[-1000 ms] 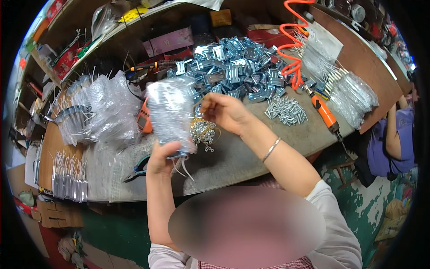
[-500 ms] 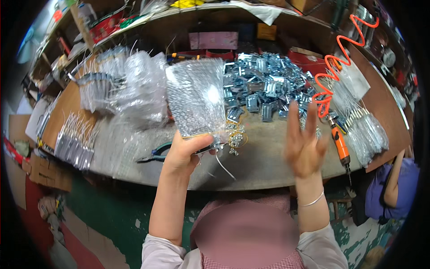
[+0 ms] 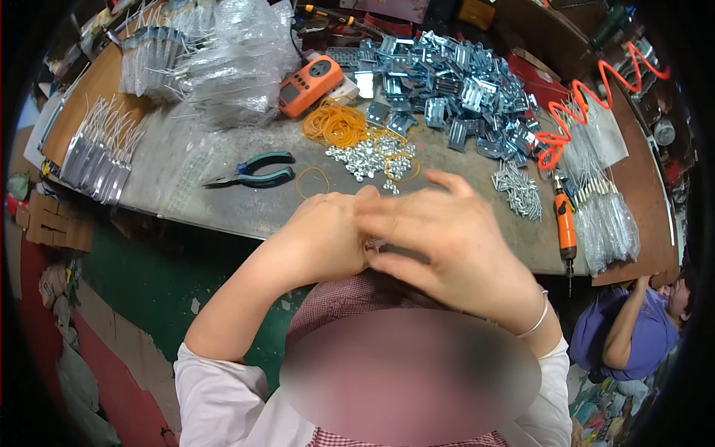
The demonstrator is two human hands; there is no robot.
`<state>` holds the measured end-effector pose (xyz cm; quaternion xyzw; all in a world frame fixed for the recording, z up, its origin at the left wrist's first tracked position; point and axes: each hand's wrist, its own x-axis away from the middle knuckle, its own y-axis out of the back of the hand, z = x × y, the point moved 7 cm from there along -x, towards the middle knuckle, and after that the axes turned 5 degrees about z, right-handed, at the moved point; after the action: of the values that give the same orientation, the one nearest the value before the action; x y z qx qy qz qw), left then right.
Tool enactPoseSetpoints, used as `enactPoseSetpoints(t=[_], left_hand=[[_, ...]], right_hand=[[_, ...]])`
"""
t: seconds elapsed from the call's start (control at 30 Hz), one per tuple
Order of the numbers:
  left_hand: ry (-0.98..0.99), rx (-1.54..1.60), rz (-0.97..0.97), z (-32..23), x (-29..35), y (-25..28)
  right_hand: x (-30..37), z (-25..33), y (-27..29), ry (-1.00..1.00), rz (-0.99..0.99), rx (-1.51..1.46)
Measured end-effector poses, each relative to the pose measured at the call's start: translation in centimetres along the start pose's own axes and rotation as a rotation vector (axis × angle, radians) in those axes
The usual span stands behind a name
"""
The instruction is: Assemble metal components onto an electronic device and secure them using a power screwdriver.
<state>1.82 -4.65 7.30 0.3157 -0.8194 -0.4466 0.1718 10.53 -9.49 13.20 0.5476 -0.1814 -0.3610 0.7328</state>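
Observation:
My left hand (image 3: 320, 232) is closed in front of my body by the bench's front edge, its back turned up. What it holds is mostly hidden; only a small shiny bit shows between the hands. My right hand (image 3: 454, 242), slightly blurred, reaches across to it, fingers stretched over the left knuckles and thumb held apart below. Just beyond the hands lie a thin loose rubber band (image 3: 313, 177), a heap of small silvery nuts (image 3: 361, 160) and a tangle of yellow rubber bands (image 3: 331, 123). Pliers with green-black handles (image 3: 257, 171) rest to the left.
Metal brackets (image 3: 454, 93) are heaped at the back, beside screws (image 3: 518, 190). An orange electric screwdriver (image 3: 564, 223) with a coiled cord lies right. An orange meter (image 3: 311, 83) stands behind the bands. Bubble-wrapped parts (image 3: 231, 67) fill the back left. A person in purple (image 3: 625, 328) is at right.
Both hands have come together near my body, the right moving left to meet the left. The bubble-wrap package my left hand held up is no longer visible. The view has shifted.

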Motion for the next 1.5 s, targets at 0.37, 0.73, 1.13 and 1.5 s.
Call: enactPoseSetpoints(t=[0.37,0.73,1.13,1.5], left_hand=[[-0.236,0.016,-0.978,1.8,6.9,7.8],[0.578,-0.163,-1.139,19.2,12.4,12.7],[0.584,-0.659,-1.064,28.0,12.0,22.9],[1.004,-0.519,-0.25,21.2,-13.2,28.5]], right_hand=[[-1.0,-6.6,-3.4,-0.36,-0.496,-0.484],[-1.9,-3.5,-5.3,-0.12,-0.142,-0.292],[2.5,-11.3,-4.0,-0.372,-0.293,-0.371],[4.0,-10.8,-4.6,-0.346,-0.234,-0.366]])
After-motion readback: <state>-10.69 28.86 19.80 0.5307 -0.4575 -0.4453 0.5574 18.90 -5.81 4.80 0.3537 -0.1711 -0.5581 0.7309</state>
